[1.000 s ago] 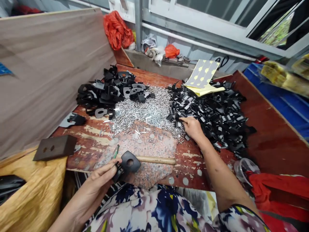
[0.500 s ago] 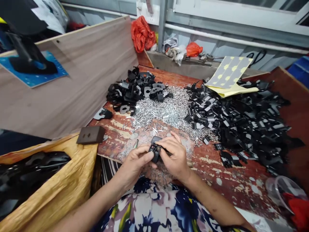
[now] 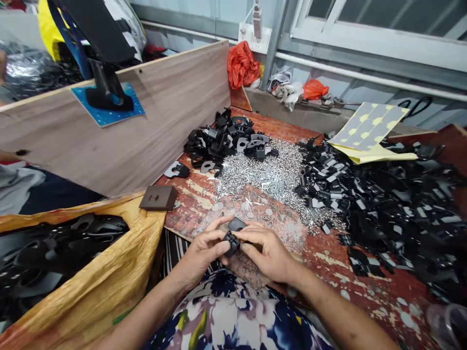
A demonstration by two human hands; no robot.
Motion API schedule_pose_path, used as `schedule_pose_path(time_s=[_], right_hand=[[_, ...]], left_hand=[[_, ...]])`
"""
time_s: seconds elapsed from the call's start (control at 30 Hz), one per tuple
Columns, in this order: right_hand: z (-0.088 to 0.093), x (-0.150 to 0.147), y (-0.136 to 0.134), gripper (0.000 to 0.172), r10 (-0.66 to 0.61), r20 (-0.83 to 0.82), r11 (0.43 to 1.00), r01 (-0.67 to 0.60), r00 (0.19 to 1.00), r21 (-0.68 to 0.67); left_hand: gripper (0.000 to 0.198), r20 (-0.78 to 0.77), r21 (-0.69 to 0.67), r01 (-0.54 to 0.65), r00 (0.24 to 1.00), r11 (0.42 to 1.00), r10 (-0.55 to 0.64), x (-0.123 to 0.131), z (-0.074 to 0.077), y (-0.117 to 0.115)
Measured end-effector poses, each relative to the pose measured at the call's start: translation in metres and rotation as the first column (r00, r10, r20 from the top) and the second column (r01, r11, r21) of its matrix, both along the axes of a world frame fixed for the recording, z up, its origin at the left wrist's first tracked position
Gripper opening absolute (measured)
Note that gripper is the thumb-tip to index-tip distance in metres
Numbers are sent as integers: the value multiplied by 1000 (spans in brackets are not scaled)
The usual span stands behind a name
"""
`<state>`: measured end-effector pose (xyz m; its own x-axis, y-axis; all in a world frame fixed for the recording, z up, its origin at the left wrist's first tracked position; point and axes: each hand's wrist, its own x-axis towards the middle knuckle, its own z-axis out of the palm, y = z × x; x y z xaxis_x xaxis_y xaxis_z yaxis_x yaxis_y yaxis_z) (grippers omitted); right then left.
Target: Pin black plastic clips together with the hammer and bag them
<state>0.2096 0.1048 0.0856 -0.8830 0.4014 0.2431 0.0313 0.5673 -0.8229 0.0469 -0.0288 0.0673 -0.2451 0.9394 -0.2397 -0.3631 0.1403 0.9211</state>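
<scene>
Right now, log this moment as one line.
left hand: holds black part | right hand: same part | behind: metal pins

The worktop [image 3: 368, 284] is red-brown painted wood, its coat worn and flaking to pale patches. A rough speckled stone slab [image 3: 277, 221] lies on it. The small pins [image 3: 270, 172] heaped behind are bright, shiny metal. The black clips [image 3: 383, 194] look like matt plastic, as does the black part [image 3: 233, 238] between both hands. The side board [image 3: 146, 126] is smooth wood-grain laminate. The yellow sack [image 3: 109, 272] is crinkled, slightly glossy fabric. The yellow sheets [image 3: 372, 133] are paper.
</scene>
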Motion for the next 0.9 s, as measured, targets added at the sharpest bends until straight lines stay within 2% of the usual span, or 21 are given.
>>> schedule_pose_path(time_s=[0.03, 0.1, 0.17, 0.2, 0.27, 0.33, 0.5, 0.6, 0.77, 0.9], right_hand=[[2, -7, 12, 39, 13, 57, 999, -16, 998, 52], [0, -27, 38, 40, -71, 123, 972, 41, 990, 230], [-8, -51, 62, 39, -176, 125, 906, 111, 976, 409], [-13, -62, 72, 37, -183, 133, 883, 104, 974, 458], [-23, -78, 85, 33, -147, 164, 876, 52, 975, 479], [-30, -81, 95, 25, -124, 176, 888, 30, 977, 459], [-26, -42, 120, 21, -280, 131, 893, 208, 951, 400], [-24, -15, 130, 22, -348, 140, 879, 271, 927, 393], [-24, 13, 131, 27, -445, 173, 823, 325, 879, 466], [-16, 30, 127, 25, -433, 213, 829, 294, 876, 476]], left_hand=[[21, 6, -9, -30, 1000, 1000, 30, -3, -3, -3], [20, 40, -28, -103, 994, 994, 104, -7, -7, -8], [20, 76, -37, -152, 985, 988, 154, -8, -10, -12], [21, 87, -40, -161, 983, 986, 164, -9, -10, -13], [23, 96, -46, -160, 982, 986, 163, -8, -10, -16], [23, 92, -52, -159, 982, 986, 163, -9, -9, -20], [23, 92, -80, -182, 978, 980, 189, -15, -13, -27], [23, 98, -98, -197, 973, 975, 207, -16, -15, -25], [27, 79, -121, -203, 974, 972, 214, -12, -12, -19], [27, 69, -119, -241, 966, 963, 250, -11, -8, -19]])
